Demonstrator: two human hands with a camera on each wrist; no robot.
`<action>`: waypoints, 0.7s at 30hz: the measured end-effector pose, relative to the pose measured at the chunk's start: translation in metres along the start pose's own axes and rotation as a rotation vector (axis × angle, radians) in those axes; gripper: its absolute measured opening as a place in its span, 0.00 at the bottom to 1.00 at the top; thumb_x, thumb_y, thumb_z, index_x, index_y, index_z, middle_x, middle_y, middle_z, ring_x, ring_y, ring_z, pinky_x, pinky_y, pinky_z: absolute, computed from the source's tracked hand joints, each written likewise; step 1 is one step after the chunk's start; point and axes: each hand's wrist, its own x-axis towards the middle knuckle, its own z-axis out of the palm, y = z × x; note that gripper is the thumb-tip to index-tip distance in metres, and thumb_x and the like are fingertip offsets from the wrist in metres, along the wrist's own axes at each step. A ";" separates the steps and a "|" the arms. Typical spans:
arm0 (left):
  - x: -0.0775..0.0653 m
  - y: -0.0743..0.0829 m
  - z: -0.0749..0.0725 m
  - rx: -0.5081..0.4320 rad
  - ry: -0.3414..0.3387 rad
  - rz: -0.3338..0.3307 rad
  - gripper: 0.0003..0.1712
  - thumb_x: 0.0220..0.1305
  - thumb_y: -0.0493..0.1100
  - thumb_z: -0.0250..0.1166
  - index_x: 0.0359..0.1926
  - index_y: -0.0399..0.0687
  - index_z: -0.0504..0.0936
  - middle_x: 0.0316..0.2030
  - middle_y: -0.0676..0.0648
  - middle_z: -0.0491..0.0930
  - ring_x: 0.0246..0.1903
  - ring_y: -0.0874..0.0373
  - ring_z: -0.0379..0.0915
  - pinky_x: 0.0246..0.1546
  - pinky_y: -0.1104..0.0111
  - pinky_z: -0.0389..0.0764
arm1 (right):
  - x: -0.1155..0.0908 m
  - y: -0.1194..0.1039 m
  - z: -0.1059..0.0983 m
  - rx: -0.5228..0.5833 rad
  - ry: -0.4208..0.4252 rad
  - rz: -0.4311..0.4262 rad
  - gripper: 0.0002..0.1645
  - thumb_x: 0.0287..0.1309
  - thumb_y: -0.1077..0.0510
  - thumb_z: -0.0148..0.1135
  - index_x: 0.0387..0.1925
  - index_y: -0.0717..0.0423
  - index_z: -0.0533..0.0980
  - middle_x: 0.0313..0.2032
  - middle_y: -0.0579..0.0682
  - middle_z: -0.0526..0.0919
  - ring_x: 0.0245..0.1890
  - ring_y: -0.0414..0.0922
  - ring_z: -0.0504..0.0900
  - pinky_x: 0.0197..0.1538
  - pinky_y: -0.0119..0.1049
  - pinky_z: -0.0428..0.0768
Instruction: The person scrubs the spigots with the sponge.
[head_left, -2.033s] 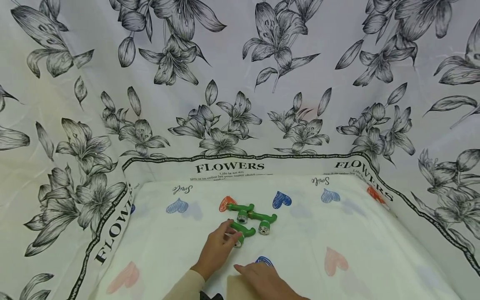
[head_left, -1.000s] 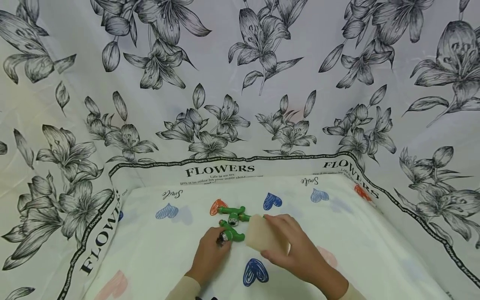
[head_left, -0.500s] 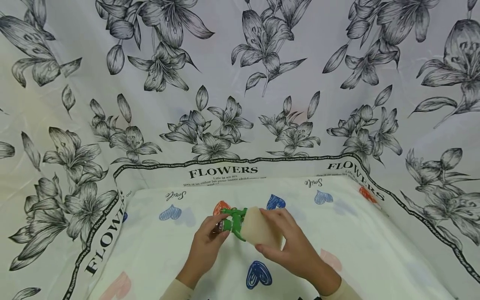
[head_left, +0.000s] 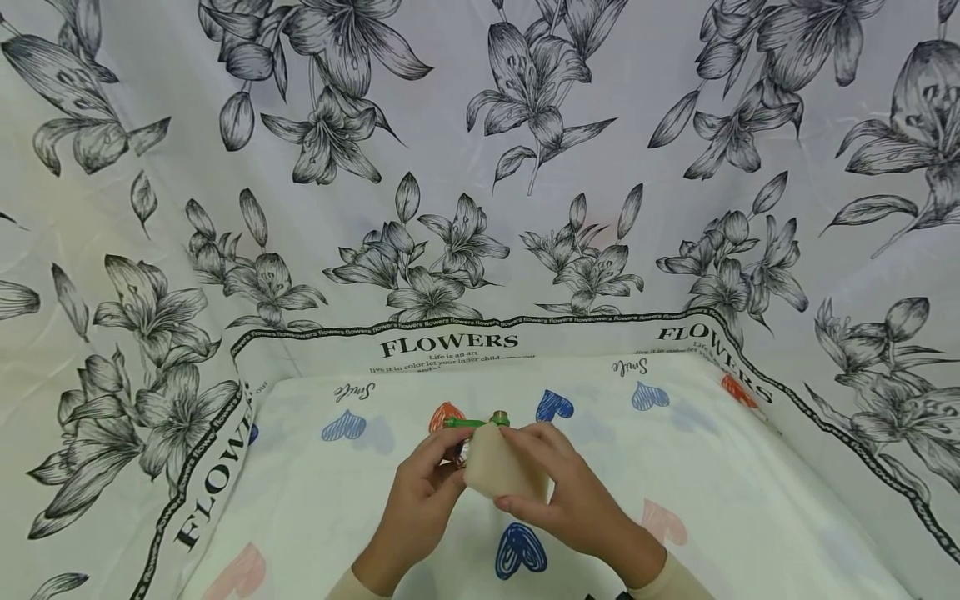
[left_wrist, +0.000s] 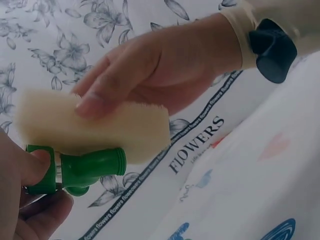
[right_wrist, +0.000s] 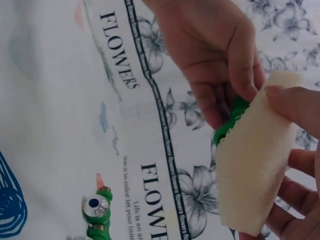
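Note:
My left hand [head_left: 412, 496] grips a small green plastic tap [left_wrist: 92, 167] by its collar end, thumb on top and fingers beneath, above the cloth. A cream sponge block [head_left: 504, 467] is in my right hand [head_left: 577, 496], pinched between thumb and fingers. In the left wrist view the sponge's lower face lies against the tap's green body. From the head view the sponge hides most of the held tap. Two more green taps lie on the cloth; one of them [right_wrist: 100, 215] shows its metal ring and brass threaded end in the right wrist view.
A white cloth [head_left: 750, 500] printed with hearts covers the work surface. Behind and beside it hangs a floral curtain [head_left: 442, 208] with a black "flowers" border. A dark band [left_wrist: 272, 50] sits on the right sleeve's cuff.
My left hand has lifted one tap off the cloth and turned it. The right hand has brought the sponge up from the front, then left onto that tap.

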 end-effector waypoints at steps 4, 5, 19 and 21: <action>0.000 0.007 0.001 -0.016 -0.001 -0.012 0.28 0.73 0.27 0.69 0.69 0.49 0.81 0.63 0.46 0.79 0.56 0.45 0.79 0.57 0.60 0.86 | 0.002 0.006 -0.003 0.000 0.014 0.026 0.45 0.63 0.49 0.83 0.78 0.46 0.74 0.61 0.41 0.75 0.58 0.46 0.77 0.54 0.45 0.88; 0.000 0.008 0.001 -0.017 0.001 -0.022 0.28 0.73 0.27 0.69 0.69 0.50 0.81 0.63 0.46 0.79 0.56 0.45 0.80 0.57 0.60 0.86 | 0.002 0.008 -0.004 -0.003 0.018 0.034 0.44 0.64 0.48 0.82 0.78 0.46 0.74 0.61 0.42 0.75 0.58 0.46 0.77 0.54 0.46 0.88; -0.001 0.014 0.001 0.000 -0.016 -0.121 0.31 0.72 0.26 0.70 0.69 0.57 0.82 0.61 0.42 0.81 0.54 0.45 0.81 0.54 0.60 0.88 | 0.004 0.041 -0.012 -0.057 0.098 0.114 0.44 0.64 0.50 0.81 0.77 0.50 0.73 0.63 0.46 0.76 0.56 0.47 0.78 0.54 0.52 0.87; -0.002 0.013 0.001 0.006 -0.007 -0.129 0.31 0.72 0.26 0.70 0.69 0.57 0.82 0.60 0.45 0.81 0.54 0.45 0.80 0.53 0.61 0.88 | 0.004 0.040 -0.010 -0.047 0.093 0.125 0.44 0.64 0.49 0.81 0.77 0.49 0.73 0.63 0.45 0.76 0.56 0.47 0.78 0.54 0.51 0.86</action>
